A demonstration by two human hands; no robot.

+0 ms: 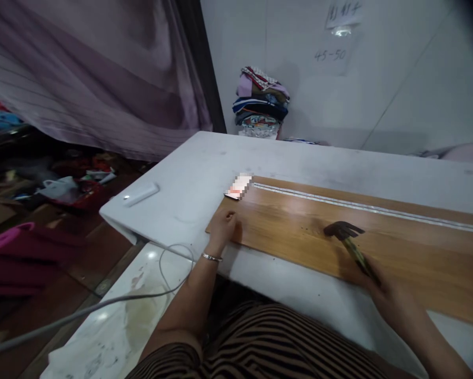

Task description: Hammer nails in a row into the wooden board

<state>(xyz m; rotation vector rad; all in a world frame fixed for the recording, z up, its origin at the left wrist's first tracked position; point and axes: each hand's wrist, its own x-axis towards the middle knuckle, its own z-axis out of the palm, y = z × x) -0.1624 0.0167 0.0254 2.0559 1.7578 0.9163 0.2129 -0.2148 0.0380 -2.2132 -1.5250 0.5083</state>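
A claw hammer (pixel 343 231) with a dark head and yellowish handle is in my right hand (pixel 372 281), which wraps round the handle. Its head is over the middle of a wood-grain board (pixel 283 231), and a few tiny dark specks show left of it. My left hand (pixel 223 229) rests at the board's left end with its fingers curled together; whatever they may hold is hidden. Just beyond that hand, a phone (pixel 238 188) with a blurred-out bright screen lies on the board's corner. Two pale strips (pixel 339 202) run lengthwise near the board's far edge.
The board lies on a white table (pixel 173 168). A white oblong object (pixel 141 195) sits at its left. A grey cable (pixel 121 299) loops over a lower white surface. Folded clothes (pixel 260 102) are stacked against the wall. Magenta rolls (pixel 19 258) and clutter fill the left floor.
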